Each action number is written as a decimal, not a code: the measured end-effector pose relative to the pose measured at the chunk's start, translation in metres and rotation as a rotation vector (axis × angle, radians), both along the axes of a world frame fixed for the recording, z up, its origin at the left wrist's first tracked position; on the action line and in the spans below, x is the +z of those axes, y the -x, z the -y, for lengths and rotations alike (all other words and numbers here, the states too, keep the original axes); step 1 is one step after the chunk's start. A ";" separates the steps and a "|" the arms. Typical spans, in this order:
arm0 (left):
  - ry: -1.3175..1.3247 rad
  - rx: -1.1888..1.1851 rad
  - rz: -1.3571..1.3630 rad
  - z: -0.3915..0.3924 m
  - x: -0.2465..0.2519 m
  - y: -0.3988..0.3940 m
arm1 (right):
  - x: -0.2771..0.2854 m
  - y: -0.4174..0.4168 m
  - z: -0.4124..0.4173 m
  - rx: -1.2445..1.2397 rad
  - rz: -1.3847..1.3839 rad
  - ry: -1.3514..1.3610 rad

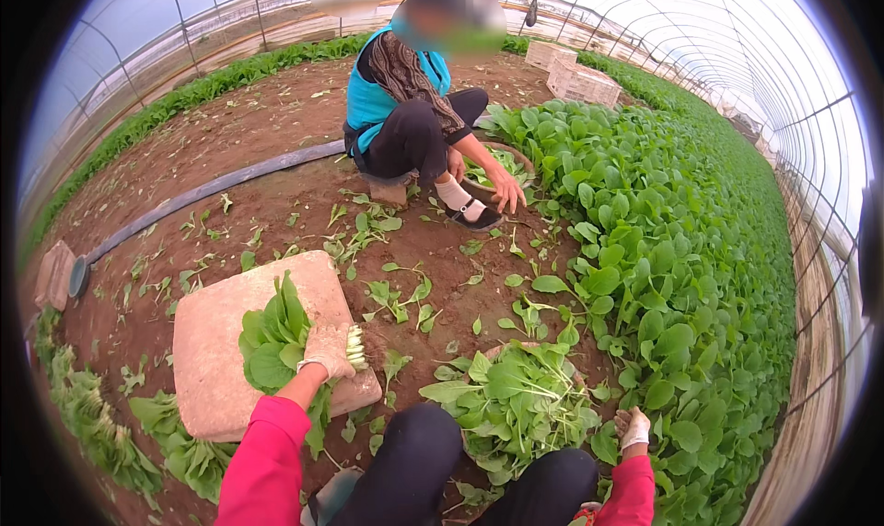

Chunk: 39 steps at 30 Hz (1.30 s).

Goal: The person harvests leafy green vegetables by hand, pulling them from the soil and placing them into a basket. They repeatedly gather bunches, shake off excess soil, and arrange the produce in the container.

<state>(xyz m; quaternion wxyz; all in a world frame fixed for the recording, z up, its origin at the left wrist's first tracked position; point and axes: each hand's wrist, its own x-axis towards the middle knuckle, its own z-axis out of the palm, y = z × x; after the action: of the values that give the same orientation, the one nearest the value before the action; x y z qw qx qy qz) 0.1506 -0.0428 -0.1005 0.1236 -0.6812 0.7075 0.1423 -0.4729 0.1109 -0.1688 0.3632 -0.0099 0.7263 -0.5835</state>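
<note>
My left hand, in a thin pale glove, grips a bunch of leafy greens at its stems. The leaves point away to the left, and the trimmed white stem ends show at the right of the hand. This bunch is over a pinkish block with a worn surface. Low at the edge of the growing greens, my right hand has its fingers curled. Whether anything is between them is hidden. Between my knees and the bed, a basket heaped with loose leaves stands beside the right hand.
A co-worker sits ahead on a low seat, one hand reaching to the soil beside a basket. A grey hose crosses the soil. Tied bunches lie at left. Pale crates stand at the back under the tunnel frame.
</note>
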 end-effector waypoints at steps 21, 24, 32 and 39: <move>0.350 -0.125 -0.068 0.006 -0.031 -0.005 | -0.159 -0.088 -0.318 0.011 -0.565 -0.871; 0.323 -0.121 -0.038 0.005 -0.033 -0.016 | -0.171 -0.086 -0.295 0.050 -0.461 -0.814; 0.255 -0.108 0.078 0.000 0.002 0.014 | -0.247 -0.073 -0.278 -0.030 -0.272 -0.444; 0.094 0.020 0.019 -0.010 0.001 0.000 | -0.228 -0.058 -0.289 0.558 -0.399 -0.946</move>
<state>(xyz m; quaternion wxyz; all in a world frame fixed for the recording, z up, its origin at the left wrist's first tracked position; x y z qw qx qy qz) 0.1501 -0.0331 -0.0990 0.0970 -0.6945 0.7054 0.1036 -0.4146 0.4001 -0.3969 0.3241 -0.1473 0.9322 -0.0650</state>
